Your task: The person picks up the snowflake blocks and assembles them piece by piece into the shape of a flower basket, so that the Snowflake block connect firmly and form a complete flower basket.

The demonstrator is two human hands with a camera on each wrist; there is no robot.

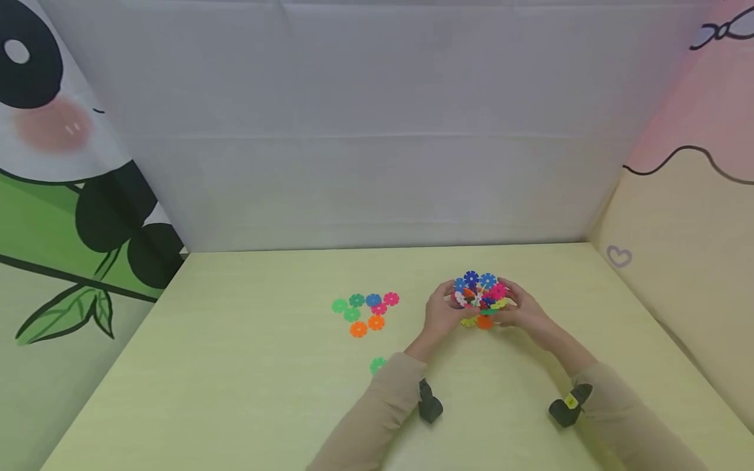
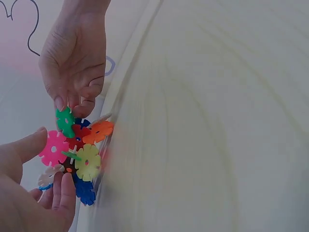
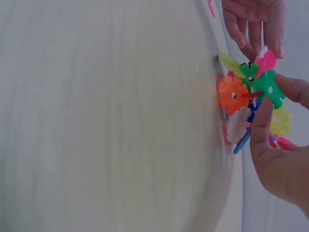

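Observation:
A round cluster of joined notched discs point(image 1: 484, 296) in many colours is held between both hands above the table. The left hand point(image 1: 442, 315) grips its left side; in the left wrist view that hand point(image 2: 29, 188) has its thumb by a pink disc point(image 2: 53, 149) and its curled fingers near a white one. On the other side the right hand point(image 1: 530, 319) holds the cluster, and the right wrist view shows this hand point(image 3: 285, 162) pinching a green disc point(image 3: 270, 90) between thumb and finger. The cluster's inner joints are partly hidden.
Left of the hands, several loose discs lie on the table, among them orange point(image 1: 358, 329), pink point(image 1: 391, 299) and blue point(image 1: 374, 299). A single green disc point(image 1: 377, 365) lies nearer, partly behind the left sleeve. A pale wall point(image 1: 377, 190) stands behind the table.

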